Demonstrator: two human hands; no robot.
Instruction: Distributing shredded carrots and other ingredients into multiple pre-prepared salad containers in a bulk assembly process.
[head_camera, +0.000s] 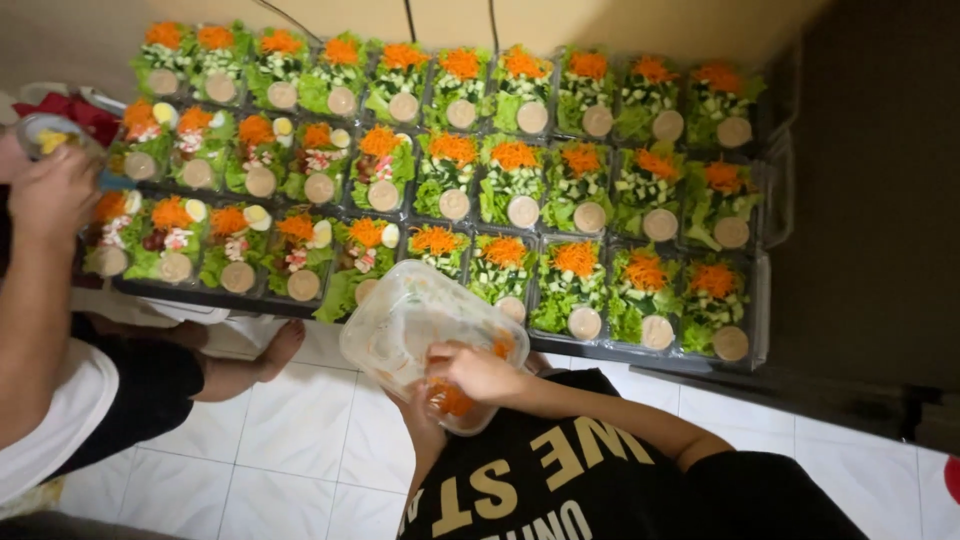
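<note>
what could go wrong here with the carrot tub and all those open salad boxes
1. The clear tub sits tilted on the left hand while the right hand reaches into it; shredded carrot may spill onto the tiled floor.
2. Another person's bare foot is right beside the open salad boxes; a bump, or dirt getting in, seems possible.

Rows of clear square salad boxes (512, 170) fill the dark tray (760, 330); a clear, perhaps lidless tub (400, 325) sits nearer.
</note>
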